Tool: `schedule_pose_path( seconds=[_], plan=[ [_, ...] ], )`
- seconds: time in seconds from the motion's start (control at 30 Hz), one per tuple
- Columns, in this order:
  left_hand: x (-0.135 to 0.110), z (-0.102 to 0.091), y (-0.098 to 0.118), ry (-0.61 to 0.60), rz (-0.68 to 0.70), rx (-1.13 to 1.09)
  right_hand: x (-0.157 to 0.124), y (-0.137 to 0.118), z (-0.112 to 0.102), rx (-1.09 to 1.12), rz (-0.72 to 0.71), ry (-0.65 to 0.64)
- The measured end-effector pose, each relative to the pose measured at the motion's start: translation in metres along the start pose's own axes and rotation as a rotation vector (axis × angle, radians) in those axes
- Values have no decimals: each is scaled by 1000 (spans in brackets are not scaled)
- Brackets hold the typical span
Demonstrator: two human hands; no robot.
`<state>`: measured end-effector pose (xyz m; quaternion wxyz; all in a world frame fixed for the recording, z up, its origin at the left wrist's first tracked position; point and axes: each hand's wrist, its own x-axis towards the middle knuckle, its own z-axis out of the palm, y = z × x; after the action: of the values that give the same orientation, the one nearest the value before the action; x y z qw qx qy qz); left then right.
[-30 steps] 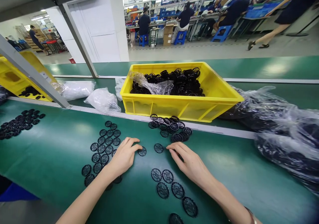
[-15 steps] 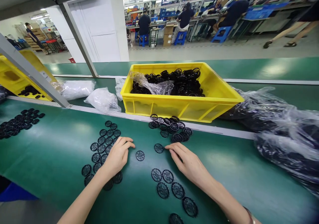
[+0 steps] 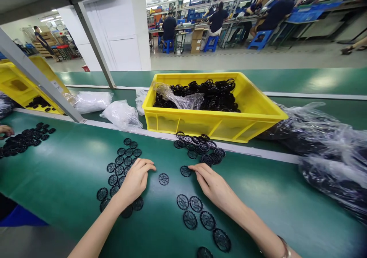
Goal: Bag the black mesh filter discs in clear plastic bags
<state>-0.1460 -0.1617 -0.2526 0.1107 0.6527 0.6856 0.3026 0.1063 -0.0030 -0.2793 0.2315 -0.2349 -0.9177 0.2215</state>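
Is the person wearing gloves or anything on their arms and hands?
No gloves, no sleeves: the left hand and right hand are bare, forearms too. A thin band, perhaps a watch, circles the right wrist.

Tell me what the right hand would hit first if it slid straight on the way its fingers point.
Most likely the lone disc on the belt, just past the right hand fingertips. Whether they already touch it is unclear.

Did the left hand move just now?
Yes. Against the yellow bin, the left hand has slid left, over the laid-out discs, leaving a gap to the lone disc it touched.
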Motion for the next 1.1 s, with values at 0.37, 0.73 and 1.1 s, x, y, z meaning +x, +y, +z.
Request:
schedule_pose_path(
  seconds=[0.37, 0.73, 1.1],
  plan=[
    [-5, 6, 6, -60, 40, 51, 0, 1, 5, -1, 27, -17],
    [-1, 19, 24, -207, 112, 74, -25, -37, -1, 113, 14, -36],
    [-40, 39, 39, -384, 276, 283, -97, -82, 61, -192, 44, 47]
  ],
)
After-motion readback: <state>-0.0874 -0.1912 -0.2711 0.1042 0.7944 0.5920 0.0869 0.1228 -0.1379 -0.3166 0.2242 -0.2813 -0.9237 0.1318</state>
